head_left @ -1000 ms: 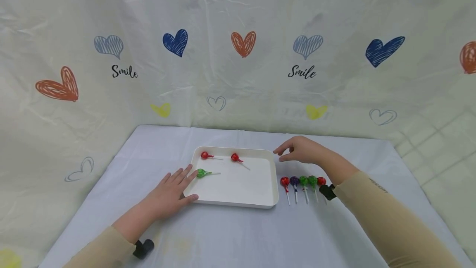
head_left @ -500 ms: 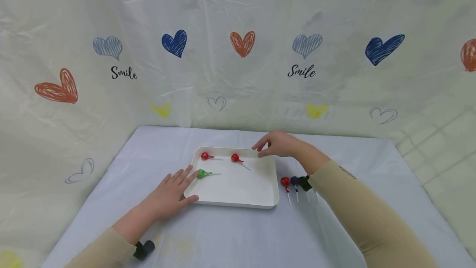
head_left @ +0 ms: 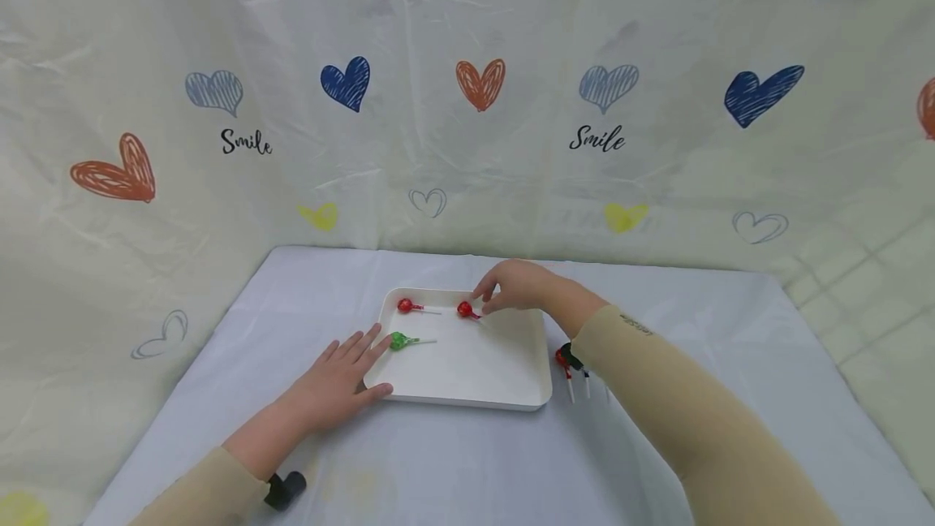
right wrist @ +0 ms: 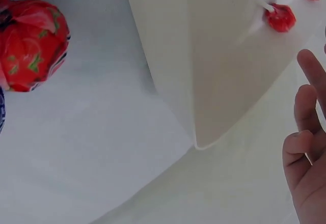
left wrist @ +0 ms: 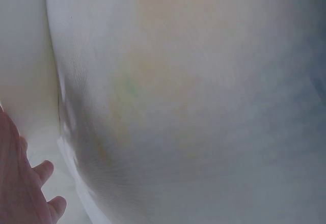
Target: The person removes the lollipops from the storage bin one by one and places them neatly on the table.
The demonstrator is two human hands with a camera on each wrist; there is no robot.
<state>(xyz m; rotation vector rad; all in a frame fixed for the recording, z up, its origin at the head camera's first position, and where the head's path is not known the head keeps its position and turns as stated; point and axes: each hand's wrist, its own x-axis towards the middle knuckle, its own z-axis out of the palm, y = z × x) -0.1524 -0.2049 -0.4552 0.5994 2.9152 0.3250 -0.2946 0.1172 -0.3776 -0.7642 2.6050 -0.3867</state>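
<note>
My left hand point(head_left: 339, 380) rests with spread fingers on the left edge of a white tray point(head_left: 467, 403). Inside the tray lie a red lollipop point(head_left: 405, 306) at the back left, a green lollipop point(head_left: 398, 341) below it, and another red lollipop point(head_left: 465, 309) toward the back middle. Just beside that last one, over the tray's back rim, is my right hand point(head_left: 517, 286), fingers bent and apart. In the right wrist view a gap shows between the right fingers point(right wrist: 305, 102) and the red lollipop point(right wrist: 280, 18). Only part of the left hand point(left wrist: 23, 178) appears in the left wrist view.
A lollipop row stands right of the tray, mostly hidden by my right sleeve point(head_left: 679, 396); a red lollipop point(head_left: 562, 358) shows at its left end. The white tablecloth point(head_left: 438, 461) meets a backdrop point(head_left: 467, 153) printed with hearts.
My right hand has moved left, from beside the tray's right end to the red lollipop at the back middle. Its sleeve now covers more of the row. The left hand stays put.
</note>
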